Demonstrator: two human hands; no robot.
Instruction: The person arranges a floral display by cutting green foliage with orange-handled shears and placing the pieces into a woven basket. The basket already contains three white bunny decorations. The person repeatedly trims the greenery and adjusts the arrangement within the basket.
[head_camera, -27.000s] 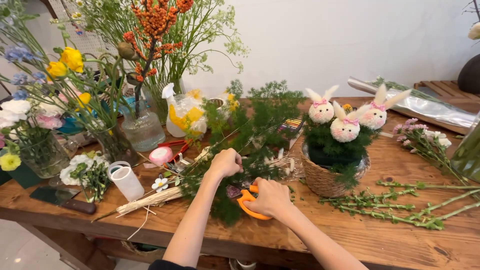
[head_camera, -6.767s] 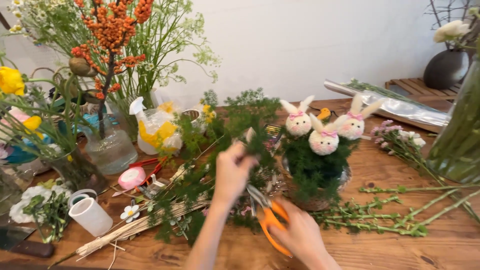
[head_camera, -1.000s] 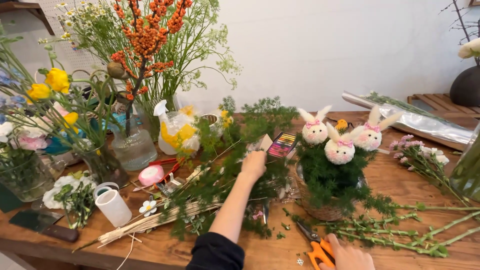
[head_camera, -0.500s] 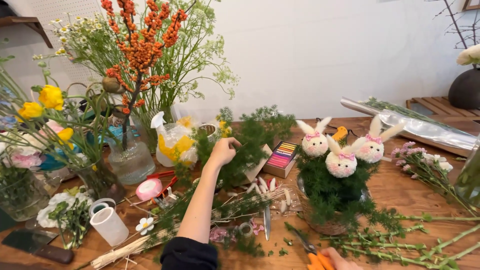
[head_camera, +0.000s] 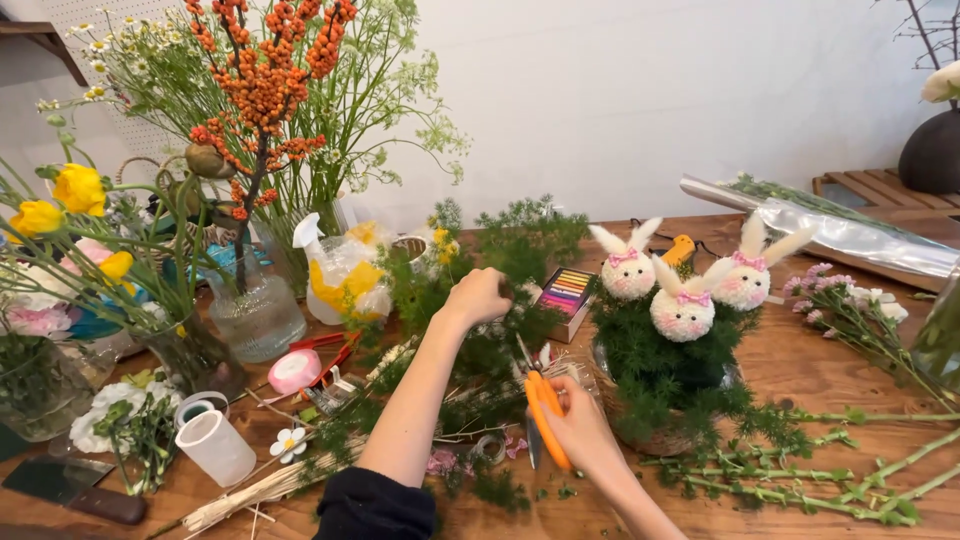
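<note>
Head camera view looks down on a wooden table (head_camera: 800, 370) crowded with flowers, where the left hand (head_camera: 478, 297) is curled into a loose fist around a sprig of feathery greenery (head_camera: 520, 240), fingers pressed together on its stem. The right hand (head_camera: 580, 425) grips a pair of orange-handled scissors (head_camera: 541, 415), fingers wrapped through and around the handles; whether the blades are apart cannot be told. The greenery rises just left of the basket (head_camera: 650, 435) that holds three white pompom bunnies (head_camera: 683, 285), with a box of coloured chalks (head_camera: 567, 295) between them. The sprig looks light, soft and floppy, its fine fronds likely to bruise or shed, so the firmer lower stem seems the better place to hold it. The scissors look stiff and fairly light, safest taken by the handles. Farther left of the basket stand a glass vase (head_camera: 255, 315) of orange berries, a pink tape roll (head_camera: 294, 371) and a white cup (head_camera: 217, 447).
</note>
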